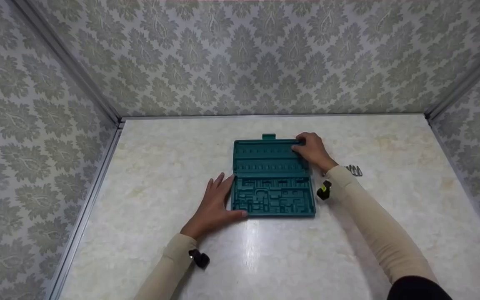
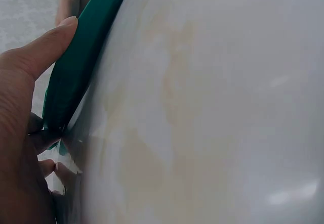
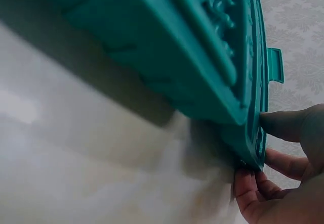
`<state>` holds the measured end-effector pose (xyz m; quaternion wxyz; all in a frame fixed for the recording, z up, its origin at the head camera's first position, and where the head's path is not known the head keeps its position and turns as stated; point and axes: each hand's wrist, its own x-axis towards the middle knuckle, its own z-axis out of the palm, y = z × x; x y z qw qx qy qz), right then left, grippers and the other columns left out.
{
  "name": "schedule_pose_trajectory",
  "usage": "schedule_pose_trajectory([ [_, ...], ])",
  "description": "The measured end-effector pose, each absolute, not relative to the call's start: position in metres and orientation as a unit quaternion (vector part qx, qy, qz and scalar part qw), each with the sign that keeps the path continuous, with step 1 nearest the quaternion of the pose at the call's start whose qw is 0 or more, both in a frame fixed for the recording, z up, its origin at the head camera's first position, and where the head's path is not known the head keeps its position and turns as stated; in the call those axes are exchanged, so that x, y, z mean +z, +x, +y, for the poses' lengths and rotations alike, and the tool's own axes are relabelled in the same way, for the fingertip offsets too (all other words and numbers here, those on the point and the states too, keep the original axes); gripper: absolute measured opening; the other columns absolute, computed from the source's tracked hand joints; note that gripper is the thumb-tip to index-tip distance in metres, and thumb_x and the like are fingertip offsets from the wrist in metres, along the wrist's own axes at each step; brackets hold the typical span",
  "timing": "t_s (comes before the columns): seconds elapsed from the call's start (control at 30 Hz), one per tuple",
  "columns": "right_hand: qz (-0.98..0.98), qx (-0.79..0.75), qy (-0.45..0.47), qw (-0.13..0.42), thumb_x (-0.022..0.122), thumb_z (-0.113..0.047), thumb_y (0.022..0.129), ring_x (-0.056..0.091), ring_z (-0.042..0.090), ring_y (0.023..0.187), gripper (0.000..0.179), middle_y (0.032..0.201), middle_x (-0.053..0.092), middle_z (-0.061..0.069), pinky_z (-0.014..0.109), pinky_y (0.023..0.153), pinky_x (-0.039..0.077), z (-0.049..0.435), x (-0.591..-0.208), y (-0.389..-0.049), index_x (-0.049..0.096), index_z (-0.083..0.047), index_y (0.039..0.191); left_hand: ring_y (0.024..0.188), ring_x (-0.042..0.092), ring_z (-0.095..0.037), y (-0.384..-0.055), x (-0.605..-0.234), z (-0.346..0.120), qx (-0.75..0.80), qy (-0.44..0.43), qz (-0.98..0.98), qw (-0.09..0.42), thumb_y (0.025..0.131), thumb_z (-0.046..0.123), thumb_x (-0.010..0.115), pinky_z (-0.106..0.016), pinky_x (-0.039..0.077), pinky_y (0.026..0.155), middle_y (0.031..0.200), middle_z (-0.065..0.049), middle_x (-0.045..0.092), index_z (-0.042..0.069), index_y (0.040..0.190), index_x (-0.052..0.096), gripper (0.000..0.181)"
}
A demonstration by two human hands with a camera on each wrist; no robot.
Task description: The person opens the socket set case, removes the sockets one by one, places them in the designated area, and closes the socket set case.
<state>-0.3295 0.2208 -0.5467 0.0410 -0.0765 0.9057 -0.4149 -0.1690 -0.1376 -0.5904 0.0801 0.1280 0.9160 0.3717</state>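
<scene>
A green plastic tool case (image 1: 271, 178) lies opened flat on the table, its lid away from the person and its moulded base toward them. My left hand (image 1: 214, 205) holds the base's near left corner, thumb on the front edge and fingers along the left side. In the left wrist view the thumb (image 2: 55, 39) lies on the case's edge. My right hand (image 1: 314, 151) pinches the lid's far right corner; the right wrist view shows the thumb (image 3: 286, 124) on the inner face of the rim and fingers behind it. The case's compartments hold no visible tools.
Several small silvery metal pieces (image 1: 354, 170) lie on the pale table (image 1: 169, 150) right of the case, partly hidden by the right forearm. A latch tab (image 1: 268, 136) sticks out from the lid's far edge. Patterned walls (image 1: 244, 54) enclose the table's back and sides.
</scene>
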Motion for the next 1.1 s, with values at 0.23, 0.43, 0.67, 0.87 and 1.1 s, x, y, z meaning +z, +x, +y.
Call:
schedule_pose_trajectory([
  [0.23, 0.906, -0.415, -0.069, 0.052, 0.065, -0.008, 0.109, 0.055, 0.047, 0.141, 0.047, 0.151, 0.058, 0.034, 0.061, 0.119, 0.045, 0.219, -0.544, -0.337, 0.058, 0.014, 0.149, 0.171, 0.004, -0.023, -0.176, -0.587, -0.135, 0.349, 0.165, 0.921, 0.053, 0.081, 0.078, 0.082, -0.052, -0.007, 0.136, 0.182, 0.006, 0.027, 0.028, 0.178, 0.023, 0.124],
  [0.43, 0.902, -0.425, -0.058, 0.06, 0.065, -0.008, 0.109, 0.054, 0.046, 0.142, 0.046, 0.152, 0.057, 0.033, 0.06, 0.12, 0.044, 0.223, -0.544, -0.34, 0.057, 0.013, 0.15, 0.171, 0.004, -0.023, -0.183, -0.584, -0.133, 0.32, 0.189, 0.927, 0.05, 0.082, 0.082, 0.079, -0.056, -0.011, 0.135, 0.182, 0.007, 0.025, 0.028, 0.178, 0.023, 0.124],
  [0.67, 0.898, -0.432, -0.057, 0.067, 0.064, -0.009, 0.11, 0.052, 0.045, 0.146, 0.049, 0.156, 0.055, 0.032, 0.059, 0.122, 0.043, 0.227, -0.546, -0.342, 0.055, 0.012, 0.153, 0.171, 0.005, -0.019, -0.189, -0.586, -0.134, 0.308, 0.203, 0.928, 0.048, 0.083, 0.084, 0.076, -0.049, -0.006, 0.137, 0.183, 0.002, 0.023, 0.021, 0.178, 0.023, 0.126],
  [0.87, 0.896, -0.437, -0.049, 0.058, 0.064, -0.008, 0.111, 0.053, 0.044, 0.145, 0.048, 0.155, 0.055, 0.031, 0.058, 0.122, 0.043, 0.227, -0.548, -0.343, 0.055, 0.011, 0.153, 0.171, 0.004, -0.017, -0.191, -0.589, -0.133, 0.33, 0.195, 0.922, 0.063, 0.084, 0.083, 0.076, -0.042, -0.002, 0.138, 0.184, -0.003, 0.019, 0.02, 0.179, 0.019, 0.127],
  [1.1, 0.895, -0.441, -0.053, 0.042, 0.065, -0.007, 0.109, 0.057, 0.043, 0.137, 0.045, 0.15, 0.058, 0.031, 0.058, 0.117, 0.047, 0.227, -0.544, -0.343, 0.059, 0.011, 0.15, 0.171, 0.008, -0.019, -0.188, -0.596, -0.131, 0.358, 0.176, 0.915, 0.063, 0.081, 0.082, 0.079, -0.042, 0.002, 0.137, 0.183, -0.001, 0.023, 0.025, 0.179, 0.019, 0.127],
])
